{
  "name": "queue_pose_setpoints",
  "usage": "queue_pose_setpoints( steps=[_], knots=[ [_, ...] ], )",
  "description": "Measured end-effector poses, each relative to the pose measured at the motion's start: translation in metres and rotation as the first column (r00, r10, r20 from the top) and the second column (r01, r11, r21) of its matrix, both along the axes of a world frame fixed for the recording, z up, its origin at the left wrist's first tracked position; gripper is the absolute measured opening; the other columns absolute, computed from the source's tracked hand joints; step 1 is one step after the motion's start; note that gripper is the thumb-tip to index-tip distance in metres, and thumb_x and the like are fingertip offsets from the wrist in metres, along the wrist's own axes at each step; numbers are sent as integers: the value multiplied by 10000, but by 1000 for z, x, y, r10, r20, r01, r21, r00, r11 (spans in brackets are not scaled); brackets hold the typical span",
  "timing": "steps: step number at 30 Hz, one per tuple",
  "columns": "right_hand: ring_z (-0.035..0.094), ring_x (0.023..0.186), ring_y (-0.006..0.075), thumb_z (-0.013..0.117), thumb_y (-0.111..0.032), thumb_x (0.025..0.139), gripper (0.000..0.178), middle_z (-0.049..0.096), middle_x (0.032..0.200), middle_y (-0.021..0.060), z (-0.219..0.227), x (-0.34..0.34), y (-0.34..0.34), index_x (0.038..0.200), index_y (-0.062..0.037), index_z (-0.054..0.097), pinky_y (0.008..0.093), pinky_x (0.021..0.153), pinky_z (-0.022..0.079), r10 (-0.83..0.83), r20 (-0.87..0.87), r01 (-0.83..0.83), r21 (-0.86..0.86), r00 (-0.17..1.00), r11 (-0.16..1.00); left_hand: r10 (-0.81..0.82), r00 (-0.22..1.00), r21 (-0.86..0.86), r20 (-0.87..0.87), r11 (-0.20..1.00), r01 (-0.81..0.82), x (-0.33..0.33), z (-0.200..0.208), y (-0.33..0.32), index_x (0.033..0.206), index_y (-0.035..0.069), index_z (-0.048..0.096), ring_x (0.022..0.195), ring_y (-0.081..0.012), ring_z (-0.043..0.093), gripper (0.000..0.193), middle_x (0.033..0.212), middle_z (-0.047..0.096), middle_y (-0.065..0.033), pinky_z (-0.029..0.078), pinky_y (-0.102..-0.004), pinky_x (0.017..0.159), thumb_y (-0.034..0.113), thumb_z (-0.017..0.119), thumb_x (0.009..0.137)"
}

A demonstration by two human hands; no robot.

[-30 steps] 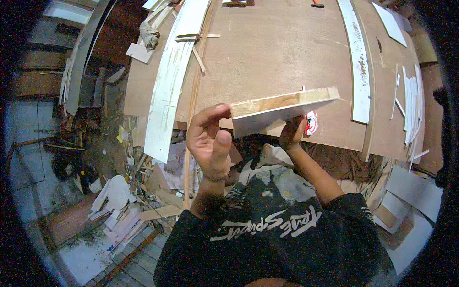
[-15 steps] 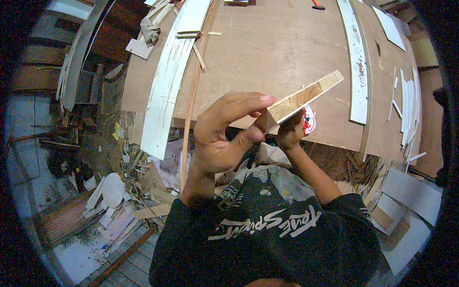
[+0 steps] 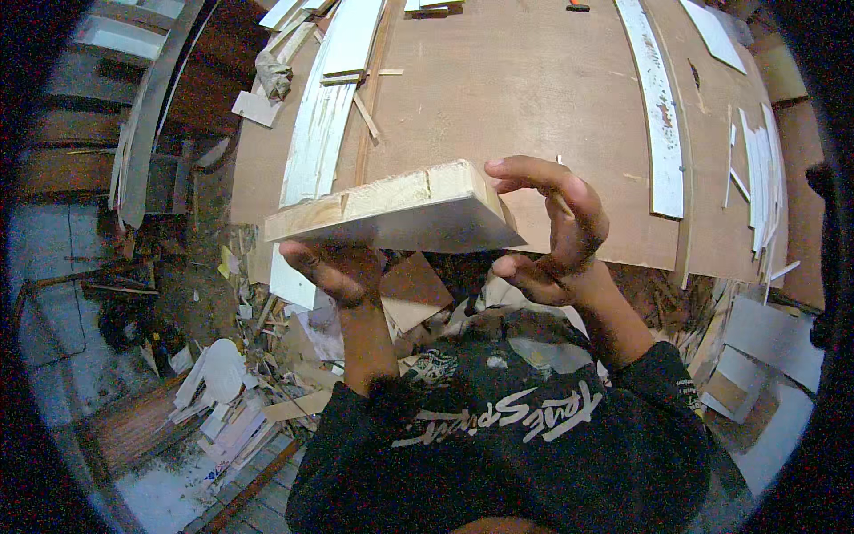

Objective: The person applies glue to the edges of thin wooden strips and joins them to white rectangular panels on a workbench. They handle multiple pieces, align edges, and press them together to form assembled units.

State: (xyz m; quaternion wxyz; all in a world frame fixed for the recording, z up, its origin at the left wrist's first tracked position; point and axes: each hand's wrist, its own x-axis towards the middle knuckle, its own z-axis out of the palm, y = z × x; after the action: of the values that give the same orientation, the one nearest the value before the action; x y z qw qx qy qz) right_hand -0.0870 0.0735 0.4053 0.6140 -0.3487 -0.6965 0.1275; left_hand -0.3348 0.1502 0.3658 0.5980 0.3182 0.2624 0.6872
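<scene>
A short piece of blockboard [image 3: 391,198] with a pale wood-strip edge and a smooth light face is held up in front of me, tilted, its left end lower. My left hand [image 3: 334,271] supports that end from below; its thumb or a finger shows under the edge, and the other fingers are hidden behind the board. My right hand [image 3: 560,218] curves around the right end, a fingertip touching the top corner and the thumb by the lower corner.
Beyond lies a large brown plywood sheet [image 3: 498,98]. On it are a long white strip [image 3: 654,116], worn white boards [image 3: 329,133] and an orange-and-black tool [image 3: 578,6] at the far edge. Offcuts [image 3: 222,392] are heaped at lower left; grey panels [image 3: 769,343] lean at right.
The board has turned and swung left, showing its long edge and light face. My left hand has moved from its near end to beneath it; my right hand has come to the right end.
</scene>
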Motion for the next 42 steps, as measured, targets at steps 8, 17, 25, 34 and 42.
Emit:
queue_pose_setpoints(
  steps=[8, 17, 25, 34, 42],
  knots=[
    [681, 894, 285, 805, -84, 764, 484, 686, 995, 117, 56, 1, 6, 1233, -166, 717, 352, 772, 545, 66, 23, -59, -211, 998, 976, -41, 996, 161, -84, 986, 54, -18, -13, 10, 1163, 26, 534, 984, -231, 637, 600, 1040, 607, -94, 562, -400, 878, 593, 590, 974],
    [726, 755, 257, 887, -59, 721, 419, 714, 856, 98, 48, 5, 16, 1092, -127, 704, 328, 638, 563, 14, -2, -14, -82, 1000, 996, -304, 950, 184, 68, 940, 288, -42, -39, 24, 1315, 107, 589, 1140, -346, 625, 608, 1243, 647, -153, 520, -632, 967, 584, 625, 939],
    [733, 823, 210, 935, -111, 712, 642, 730, 927, 121, 20, 7, 23, 1266, -77, 613, 324, 744, 590, -29, -114, 13, -132, 993, 991, 150, 959, -68, -242, 983, -171, 4, 10, 23, 1231, 33, 552, 1055, -297, 628, 737, 1154, 617, -140, 551, -462, 880, 713, 515, 949],
    [664, 1064, 336, 855, -195, 771, 629, 690, 1145, 145, -50, 21, 14, 1340, -112, 603, 431, 914, 540, -217, 189, 278, -414, 958, 867, 203, 975, 22, -95, 979, -202, -22, 30, 86, 1512, 184, 436, 1395, -357, 431, 873, 1543, 432, -121, 327, -602, 1156, 821, 401, 916],
    [651, 1133, 288, 805, -215, 855, 374, 707, 1173, 126, -179, 136, 79, 1179, -61, 700, 386, 998, 487, -366, 369, 485, -315, 854, 816, 117, 983, -40, -140, 991, -124, 34, -46, 185, 1525, 120, 415, 1437, -356, 381, 853, 1573, 422, -121, 268, -575, 1200, 763, 317, 973]
  ],
)
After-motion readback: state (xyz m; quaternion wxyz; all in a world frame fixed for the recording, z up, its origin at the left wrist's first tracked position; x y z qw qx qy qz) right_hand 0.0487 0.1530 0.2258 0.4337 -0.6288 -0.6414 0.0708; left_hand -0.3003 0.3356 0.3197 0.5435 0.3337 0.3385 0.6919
